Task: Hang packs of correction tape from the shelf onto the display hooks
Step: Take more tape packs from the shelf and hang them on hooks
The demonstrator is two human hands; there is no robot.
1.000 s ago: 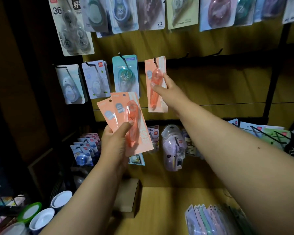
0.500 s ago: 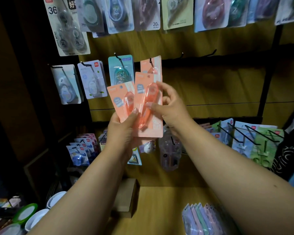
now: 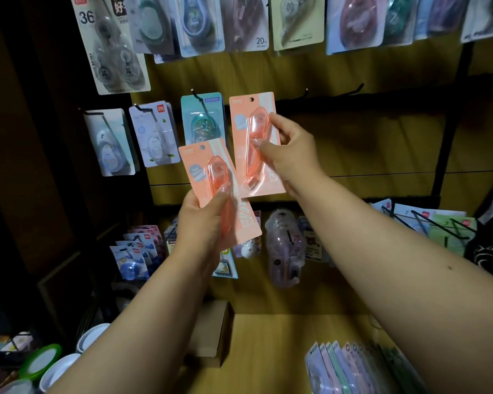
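My right hand [image 3: 292, 156] grips an orange correction tape pack [image 3: 244, 143] by its blister and holds it upright against the display wall. The pack's hang hole sits level with the row of hooks, just right of a teal pack [image 3: 201, 118] hanging on its hook. My left hand [image 3: 202, 223] holds another orange pack [image 3: 204, 177] lower down, tilted, with my thumb on its blister. Any pack hanging behind the raised one is hidden. Two bare hooks [image 3: 306, 92] [image 3: 359, 88] stick out to the right.
White and pale blue packs [image 3: 154, 135] hang left of the teal one, and a top row of packs [image 3: 248, 21] hangs above. The wooden shelf [image 3: 268, 336] carries a cardboard box [image 3: 211, 331] and several pastel packs [image 3: 353, 368]. Lower hooks [image 3: 427, 223] project at right.
My right hand left the pack hanging on the hook, came down to my left hand, took one orange pack from it and lifted that pack up to hook level.
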